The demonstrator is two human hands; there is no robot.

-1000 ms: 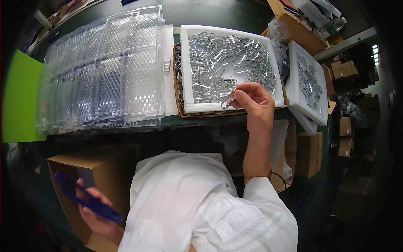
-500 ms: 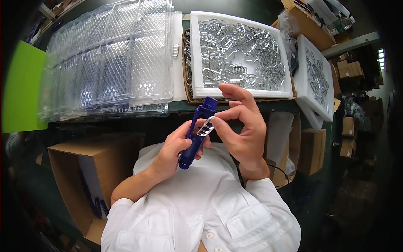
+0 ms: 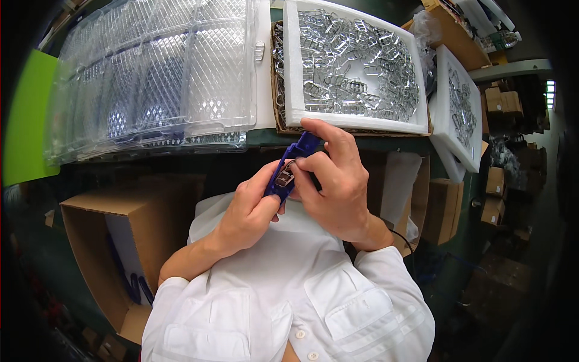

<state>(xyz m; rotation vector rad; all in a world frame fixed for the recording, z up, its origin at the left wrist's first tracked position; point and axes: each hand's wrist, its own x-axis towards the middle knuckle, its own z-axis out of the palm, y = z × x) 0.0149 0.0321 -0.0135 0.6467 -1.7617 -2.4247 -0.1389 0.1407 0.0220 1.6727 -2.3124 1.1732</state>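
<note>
Both hands meet just in front of the table's (image 3: 260, 140) near edge, above the person's lap. The left hand (image 3: 244, 210) grips the lower end of a long blue plastic piece (image 3: 295, 151), which slants away up to the right. The right hand (image 3: 336, 184) pinches with thumb and forefinger at a small looped metal clip (image 3: 284, 177) lying against the blue piece; another of its fingers reaches the piece's upper end. Whether the clip is seated cannot be told.

Along the near edge, right of the hands, a white foam tray (image 3: 362, 122) full of similar clips sits on a shallow cardboard box (image 3: 278, 78). A second foam tray (image 3: 444, 139) with clips leans at the table's right end. Toward the left end lie clear compartmented trays (image 3: 224, 72), with a bright green sheet (image 3: 27, 120) beyond. Below the near edge, at left, an open carton (image 3: 154, 235) contains blue pieces (image 3: 134, 288).
</note>
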